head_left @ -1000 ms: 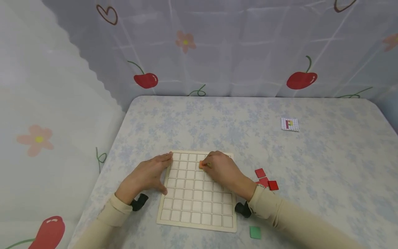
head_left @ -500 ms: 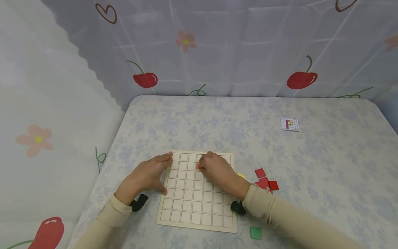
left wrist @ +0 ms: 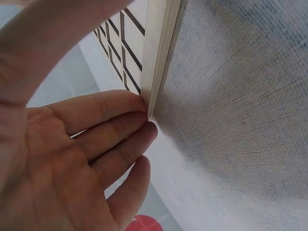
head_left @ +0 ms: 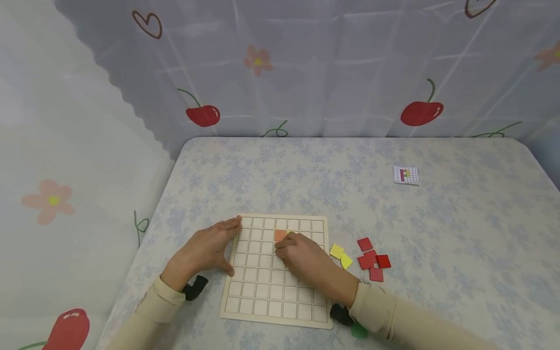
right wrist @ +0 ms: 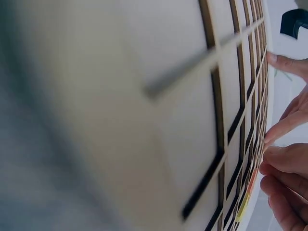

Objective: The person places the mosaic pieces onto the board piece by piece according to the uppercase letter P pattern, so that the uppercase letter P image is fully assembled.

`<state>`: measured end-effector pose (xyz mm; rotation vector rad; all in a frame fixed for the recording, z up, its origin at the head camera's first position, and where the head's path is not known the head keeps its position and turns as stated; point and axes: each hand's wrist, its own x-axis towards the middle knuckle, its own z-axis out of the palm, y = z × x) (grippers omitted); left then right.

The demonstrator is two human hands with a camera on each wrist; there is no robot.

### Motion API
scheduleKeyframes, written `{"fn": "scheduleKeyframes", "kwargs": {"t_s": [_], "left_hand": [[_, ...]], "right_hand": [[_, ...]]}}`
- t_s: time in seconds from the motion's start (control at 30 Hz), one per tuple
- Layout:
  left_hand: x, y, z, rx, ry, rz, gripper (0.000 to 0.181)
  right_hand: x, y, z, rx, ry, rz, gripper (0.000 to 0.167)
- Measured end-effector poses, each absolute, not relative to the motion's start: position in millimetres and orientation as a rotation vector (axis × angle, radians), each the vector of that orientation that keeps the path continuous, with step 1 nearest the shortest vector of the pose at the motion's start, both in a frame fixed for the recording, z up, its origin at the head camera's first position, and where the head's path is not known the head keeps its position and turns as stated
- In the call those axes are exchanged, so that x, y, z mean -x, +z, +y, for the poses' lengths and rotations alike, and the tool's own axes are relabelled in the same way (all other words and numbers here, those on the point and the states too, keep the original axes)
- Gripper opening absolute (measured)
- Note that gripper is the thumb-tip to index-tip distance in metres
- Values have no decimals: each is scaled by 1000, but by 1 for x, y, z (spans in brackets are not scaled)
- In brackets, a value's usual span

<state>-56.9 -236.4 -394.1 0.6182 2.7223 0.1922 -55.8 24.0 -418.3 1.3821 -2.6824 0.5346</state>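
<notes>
In the head view, a pale gridded board (head_left: pixel 258 291) lies on the table. An orange tile (head_left: pixel 280 236) sits in an upper cell, with part of a yellow tile (head_left: pixel 289 233) showing beside it to the right. My left hand (head_left: pixel 202 250) rests at the board's left edge, thumb and fingers spread; its fingertips touch the edge in the left wrist view. Just below the orange tile, my right hand (head_left: pixel 310 262) is over the board with curled fingers. Its thumb and fingertips come together at the surface in the right wrist view; no piece shows between them.
Right of the board lie yellow pieces (head_left: pixel 336 251) and several red tiles (head_left: pixel 365 262). A green piece (head_left: pixel 359 330) is partly covered by the right wrist's black device. Farther back lies a small pattern card (head_left: pixel 405 175), with a printed curtain (head_left: pixel 323 73) behind the table.
My right hand has moved down slightly from the orange tile, which now shows fully in its cell with yellow beside it. Yellow pieces right of the board are uncovered. The left hand stays put.
</notes>
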Motion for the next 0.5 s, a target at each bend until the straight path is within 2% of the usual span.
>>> {"fn": "scheduleKeyframes", "kwargs": {"t_s": [0.17,0.5], "left_hand": [[57,-394,-235,-628,187,2722,111],[57,-395,-236,-617,168,2723,111]], "right_hand": [[42,-419,48,-1276,618,-2718,9],[22,-415,129,-928,642,-2801,29]]}}
